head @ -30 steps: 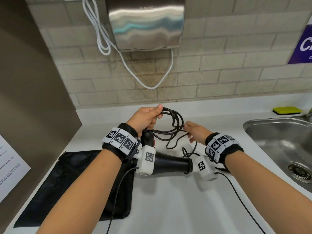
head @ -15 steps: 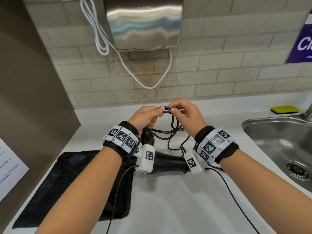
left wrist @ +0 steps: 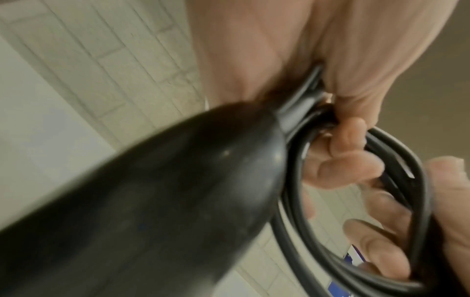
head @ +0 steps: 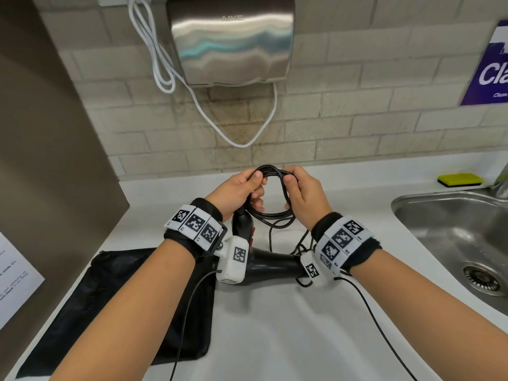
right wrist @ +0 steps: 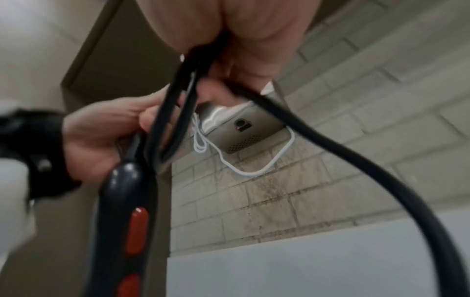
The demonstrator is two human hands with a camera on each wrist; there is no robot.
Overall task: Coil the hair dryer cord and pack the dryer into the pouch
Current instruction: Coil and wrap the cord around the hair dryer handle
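Both hands, left (head: 237, 192) and right (head: 305, 192), curl closed around the coiled cord (head: 270, 193) above the worktop (head: 275, 325). The dryer (head: 270, 264) lies beneath; the pouch (head: 110, 298) lies flat at 8 o'clock.

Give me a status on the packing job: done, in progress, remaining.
Done: several loops of the hair dryer cord are gathered. In hand: the left hand and right hand both grip the coil above the hair dryer. Left: loose cord lies on the counter, and the black pouch lies flat, dryer not inside.
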